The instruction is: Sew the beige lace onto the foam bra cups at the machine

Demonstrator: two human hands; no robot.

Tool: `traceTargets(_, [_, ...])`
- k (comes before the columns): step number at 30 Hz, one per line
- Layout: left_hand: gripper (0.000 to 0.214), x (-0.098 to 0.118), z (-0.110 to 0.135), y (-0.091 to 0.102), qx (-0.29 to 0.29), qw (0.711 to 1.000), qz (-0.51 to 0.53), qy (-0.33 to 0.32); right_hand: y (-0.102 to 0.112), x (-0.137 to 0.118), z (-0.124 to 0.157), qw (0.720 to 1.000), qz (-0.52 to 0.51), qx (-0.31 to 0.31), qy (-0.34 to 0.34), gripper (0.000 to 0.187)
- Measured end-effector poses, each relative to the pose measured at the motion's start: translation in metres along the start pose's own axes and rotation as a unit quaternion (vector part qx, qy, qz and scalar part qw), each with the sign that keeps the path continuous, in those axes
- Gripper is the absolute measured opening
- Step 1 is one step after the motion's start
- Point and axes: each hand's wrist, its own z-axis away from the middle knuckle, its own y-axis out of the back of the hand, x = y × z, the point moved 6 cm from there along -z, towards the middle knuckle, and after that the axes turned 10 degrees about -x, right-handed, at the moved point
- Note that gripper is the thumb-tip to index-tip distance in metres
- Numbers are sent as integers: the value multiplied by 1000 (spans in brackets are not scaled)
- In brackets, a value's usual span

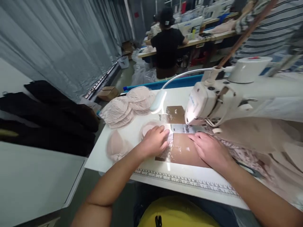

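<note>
My left hand (pixel 155 142) curls its fingers over a pale beige bra cup (pixel 145 128) with a lace edge, on the white table left of the sewing machine's needle. Blur hides just how the fingertips grip it. My right hand (pixel 210 151), fingers stretched out and low, rests on the brown taped patch (pixel 182 146) just in front of the needle area. Nothing shows in its fingers. The white sewing machine (pixel 196 101) stands over the metal needle plate (pixel 181 128). Another beige cup (pixel 115 145) lies farther left, blurred.
Stacked lace cups (pixel 118 112) sit at the table's back left, near a lit lamp (pixel 158 101) on a bendable neck. Beige fabric and lace (pixel 255 142) are heaped at the right. A printed ruler (pixel 180 181) runs along the front edge. Co-workers (pixel 167 44) are beyond.
</note>
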Motion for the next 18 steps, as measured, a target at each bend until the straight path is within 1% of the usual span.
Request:
traceTargets(1, [36, -9, 18, 7, 18, 1000, 5, 19, -1, 0, 0, 1000, 0, 4, 6, 37])
traceTargets(3, [39, -39, 59, 16, 72, 993, 2, 91, -3, 1, 0, 1000, -3, 8, 11, 38])
traceTargets(4, [38, -61, 82, 19, 116, 979, 3, 165, -4, 1, 0, 1000, -5, 8, 9, 38])
traceTargets(5, [39, -84, 107, 20, 157, 956, 7, 247, -4, 1, 0, 1000, -8, 7, 7, 38])
traceTargets(6, [39, -106, 131, 17, 194, 929, 14, 314, -5, 1, 0, 1000, -11, 5, 5, 38])
traceTargets(7, [37, -123, 152, 11, 221, 906, 33, 360, -5, 2, 0, 1000, -15, 3, 4, 38])
traceTargets(8, [34, -136, 168, 4, 228, 895, 46, 380, -5, 2, -1, 1000, -23, 2, 3, 38])
traceTargets(9, [29, -144, 181, -3, 232, 891, 58, 386, -4, 2, 0, 999, -36, 4, 6, 38])
traceTargets(10, [26, -147, 192, -9, 237, 888, 71, 387, -1, 2, 0, 998, -56, 10, 12, 38])
traceTargets(11, [24, -145, 201, -14, 238, 889, 80, 383, 3, 1, 2, 996, -82, 20, 22, 37])
traceTargets(13, [25, -132, 217, -17, 257, 882, 120, 375, 16, 0, 7, 987, -152, 35, 35, 35])
traceTargets(14, [26, -122, 223, -16, 270, 877, 153, 367, 23, -1, 10, 980, -194, 34, 35, 34])
traceTargets(16, [25, -98, 231, -11, 304, 861, 246, 327, 35, -7, 18, 956, -290, 3, 29, 37])
traceTargets(18, [19, -69, 226, -2, 302, 871, 298, 245, 42, -23, 25, 915, -398, -52, 45, 50])
